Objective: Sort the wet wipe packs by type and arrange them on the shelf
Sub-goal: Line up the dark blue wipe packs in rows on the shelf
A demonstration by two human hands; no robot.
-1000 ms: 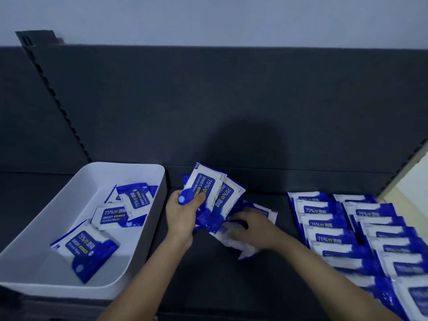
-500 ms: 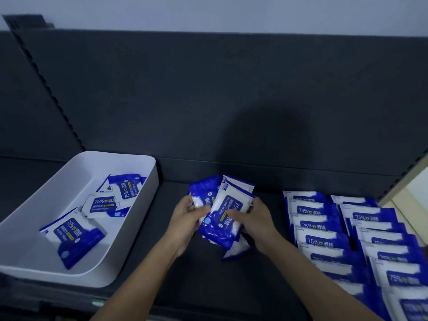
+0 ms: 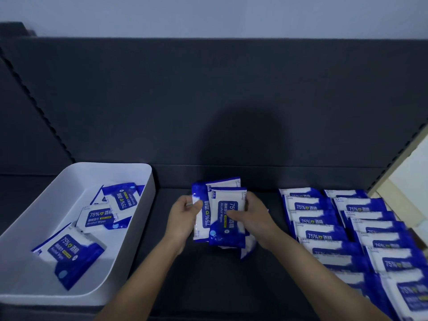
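Both hands hold a small bundle of blue-and-white alcohol wipe packs [image 3: 228, 218] over the middle of the dark shelf [image 3: 208, 281]. My left hand [image 3: 185, 216] grips the bundle's left edge, thumb on the front. My right hand [image 3: 251, 218] grips its right edge, thumb across the top pack's label. More packs hang under the bundle, partly hidden. Two rows of the same packs [image 3: 347, 230] lie overlapped on the shelf at the right.
A white plastic bin [image 3: 27, 269] stands at the left on the shelf and holds three loose wipe packs [image 3: 102, 216]. A dark back panel [image 3: 208, 100] rises behind. The shelf's right upright [image 3: 398, 158] runs diagonally beside the rows.
My right hand came up from packs lying on the shelf and joined the left on the bundle. The packs, fanned apart before, are now squared closer together and upright.
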